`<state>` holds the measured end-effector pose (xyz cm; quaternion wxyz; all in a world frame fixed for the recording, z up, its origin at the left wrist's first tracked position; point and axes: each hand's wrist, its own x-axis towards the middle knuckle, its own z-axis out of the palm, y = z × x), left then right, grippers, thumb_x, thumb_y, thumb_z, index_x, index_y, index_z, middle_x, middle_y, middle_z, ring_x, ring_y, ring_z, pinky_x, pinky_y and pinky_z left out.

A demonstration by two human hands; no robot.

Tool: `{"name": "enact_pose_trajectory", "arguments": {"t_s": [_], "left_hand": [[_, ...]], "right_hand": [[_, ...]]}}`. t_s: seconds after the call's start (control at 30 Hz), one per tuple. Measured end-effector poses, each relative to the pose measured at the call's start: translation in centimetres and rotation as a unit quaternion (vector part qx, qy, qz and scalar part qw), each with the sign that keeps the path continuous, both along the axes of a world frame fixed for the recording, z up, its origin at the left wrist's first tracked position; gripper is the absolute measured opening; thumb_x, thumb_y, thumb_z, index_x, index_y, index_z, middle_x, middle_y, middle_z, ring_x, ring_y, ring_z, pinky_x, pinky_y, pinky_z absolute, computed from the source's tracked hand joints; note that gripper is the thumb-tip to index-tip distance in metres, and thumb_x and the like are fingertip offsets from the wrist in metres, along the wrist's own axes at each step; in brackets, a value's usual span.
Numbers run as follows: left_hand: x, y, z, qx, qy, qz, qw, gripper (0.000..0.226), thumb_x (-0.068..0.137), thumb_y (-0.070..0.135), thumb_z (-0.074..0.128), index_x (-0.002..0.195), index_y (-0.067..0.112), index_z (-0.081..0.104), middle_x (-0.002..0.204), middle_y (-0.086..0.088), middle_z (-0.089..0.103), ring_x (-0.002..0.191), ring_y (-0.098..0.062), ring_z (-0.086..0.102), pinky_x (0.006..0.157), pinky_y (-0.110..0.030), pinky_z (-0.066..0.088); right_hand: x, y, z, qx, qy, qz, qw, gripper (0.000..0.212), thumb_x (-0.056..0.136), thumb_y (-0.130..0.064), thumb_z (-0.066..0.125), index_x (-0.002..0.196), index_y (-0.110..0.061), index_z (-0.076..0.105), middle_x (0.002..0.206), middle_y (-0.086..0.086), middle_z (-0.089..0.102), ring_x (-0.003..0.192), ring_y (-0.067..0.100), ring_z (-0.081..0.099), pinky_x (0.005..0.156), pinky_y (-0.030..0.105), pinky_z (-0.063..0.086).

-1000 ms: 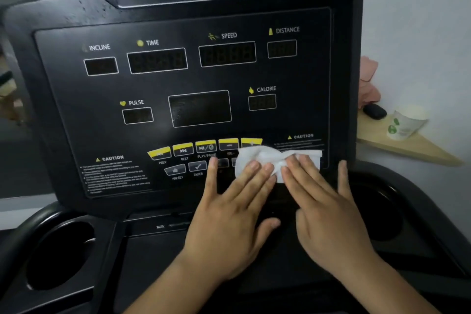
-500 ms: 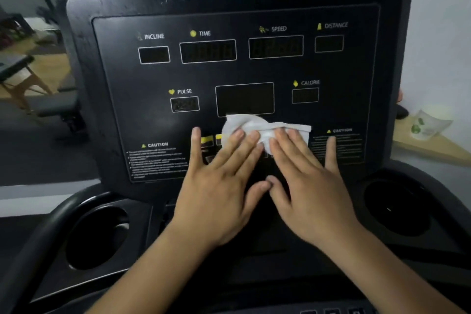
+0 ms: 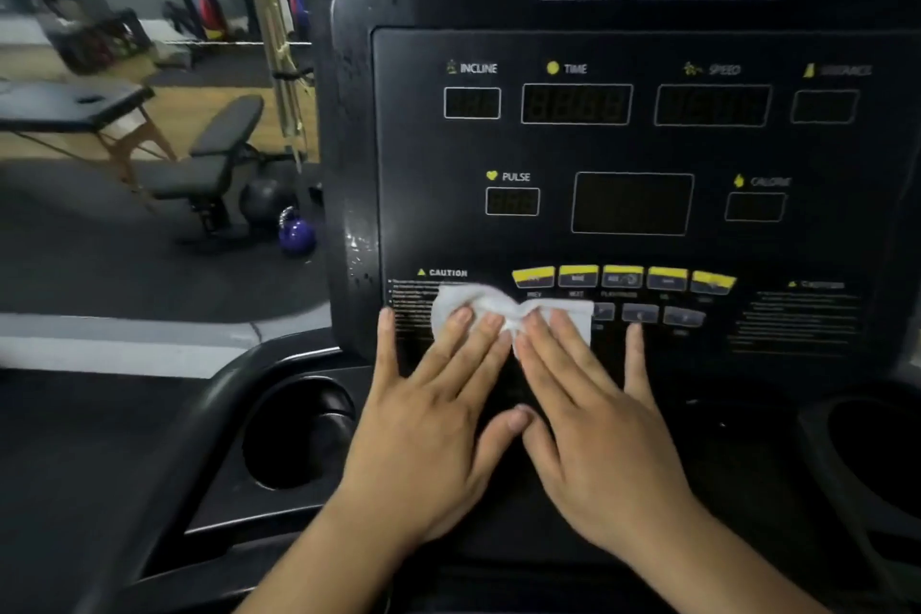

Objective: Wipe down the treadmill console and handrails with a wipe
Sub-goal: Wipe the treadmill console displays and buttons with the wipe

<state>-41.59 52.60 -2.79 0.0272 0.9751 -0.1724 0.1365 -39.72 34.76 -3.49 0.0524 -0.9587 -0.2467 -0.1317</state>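
The black treadmill console [image 3: 623,140] fills the right of the head view, with dark displays and a row of yellow buttons [image 3: 623,277]. A white wipe [image 3: 491,304] lies flat on its lower left panel, over the left caution text. My left hand [image 3: 438,414] and my right hand [image 3: 593,414] lie side by side with straight fingers, and their fingertips press the wipe against the panel. The left handrail [image 3: 199,414] curves down from the console's lower left corner.
Cup holders sit at both sides of the console base, the left cup holder [image 3: 299,434] and the right cup holder [image 3: 877,454]. Beyond the console on the left are a weight bench [image 3: 214,155], a blue kettlebell [image 3: 296,232] and a massage table [image 3: 70,105].
Both hands slid the wipe leftward across the lower panel, from under the right yellow buttons to the left caution text. The view turned left, so the console now sits further right.
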Motion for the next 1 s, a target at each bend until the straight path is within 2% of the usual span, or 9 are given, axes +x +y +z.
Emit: {"name": "enact_pose_trajectory", "arguments": {"t_s": [0.1, 0.2, 0.27, 0.37, 0.47, 0.63, 0.8, 1.0], "left_hand": [[0.1, 1.6, 0.3, 0.017, -0.001, 0.0, 1.0, 0.061, 0.101, 0.054, 0.019, 0.149, 0.021, 0.037, 0.156, 0.006, 0.029, 0.147, -0.012, 0.02, 0.114, -0.067, 0.005], [1.4, 3.4, 1.6, 0.008, -0.027, 0.031, 0.999, 0.059, 0.102, 0.053, 0.018, 0.15, 0.022, 0.035, 0.158, 0.006, 0.026, 0.148, -0.013, 0.017, 0.115, -0.066, 0.0], [1.2, 4.1, 1.2, -0.015, -0.029, 0.047, 0.998, 0.058, 0.102, 0.051, 0.019, 0.15, 0.022, 0.035, 0.158, 0.005, 0.026, 0.148, -0.013, 0.015, 0.115, -0.066, -0.001], [-0.5, 4.7, -0.7, -0.046, -0.02, 0.044, 0.998, 0.059, 0.102, 0.052, 0.02, 0.148, 0.022, 0.039, 0.156, 0.005, 0.031, 0.148, -0.014, 0.017, 0.114, -0.067, 0.006], [-0.2, 6.0, -0.6, -0.031, -0.039, 0.027, 0.998, 0.057, 0.102, 0.051, 0.021, 0.144, 0.021, 0.046, 0.153, 0.004, 0.036, 0.147, -0.015, 0.022, 0.113, -0.068, 0.008], [1.2, 7.5, 1.1, -0.072, -0.054, 0.019, 0.996, 0.055, 0.102, 0.048, 0.024, 0.144, 0.02, 0.045, 0.154, 0.004, 0.034, 0.148, -0.016, 0.017, 0.117, -0.061, 0.008], [-0.8, 7.6, -1.7, -0.098, -0.039, -0.001, 0.994, 0.054, 0.1, 0.049, 0.031, 0.142, 0.019, 0.048, 0.151, 0.003, 0.041, 0.147, -0.016, 0.021, 0.115, -0.058, 0.013], [1.2, 8.1, 0.5, -0.103, -0.056, 0.03, 0.993, 0.057, 0.102, 0.049, 0.024, 0.147, 0.019, 0.04, 0.155, 0.004, 0.032, 0.148, -0.017, 0.017, 0.119, -0.051, 0.003]], "right_hand": [[0.7, 1.5, 0.8, -0.004, -0.012, 0.013, 1.0, 0.057, 0.098, -0.041, 0.028, 0.148, -0.014, 0.035, 0.158, -0.002, 0.024, 0.148, 0.011, 0.009, 0.112, 0.067, 0.011], [2.1, 3.6, 2.5, 0.003, -0.024, 0.007, 1.0, 0.058, 0.098, -0.04, 0.025, 0.15, -0.015, 0.028, 0.16, -0.003, 0.018, 0.148, 0.011, 0.005, 0.114, 0.065, 0.005], [1.7, 4.6, 2.1, 0.002, -0.019, 0.0, 1.0, 0.058, 0.098, -0.04, 0.025, 0.151, -0.016, 0.025, 0.16, -0.003, 0.015, 0.148, 0.012, 0.004, 0.114, 0.065, 0.005], [-0.2, 5.5, 0.3, -0.003, -0.005, 0.025, 1.0, 0.06, 0.095, -0.038, 0.031, 0.149, -0.013, 0.033, 0.159, 0.0, 0.021, 0.148, 0.013, 0.007, 0.111, 0.066, 0.014], [0.3, 6.3, 0.6, -0.018, -0.016, 0.042, 0.999, 0.059, 0.095, -0.04, 0.032, 0.146, -0.013, 0.038, 0.158, 0.0, 0.026, 0.147, 0.013, 0.012, 0.11, 0.066, 0.014], [1.4, 8.1, 1.7, -0.008, -0.03, 0.033, 0.999, 0.059, 0.095, -0.038, 0.029, 0.149, -0.013, 0.03, 0.159, 0.0, 0.021, 0.148, 0.013, 0.007, 0.111, 0.068, 0.011], [-0.2, 7.9, -0.6, -0.015, -0.027, 0.065, 0.997, 0.06, 0.09, -0.037, 0.037, 0.144, -0.012, 0.043, 0.155, 0.002, 0.032, 0.146, 0.015, 0.018, 0.107, 0.067, 0.017], [1.7, 9.3, 1.9, -0.009, -0.045, 0.037, 0.998, 0.06, 0.092, -0.036, 0.031, 0.148, -0.014, 0.033, 0.158, 0.0, 0.025, 0.147, 0.014, 0.012, 0.11, 0.067, 0.014]]}}
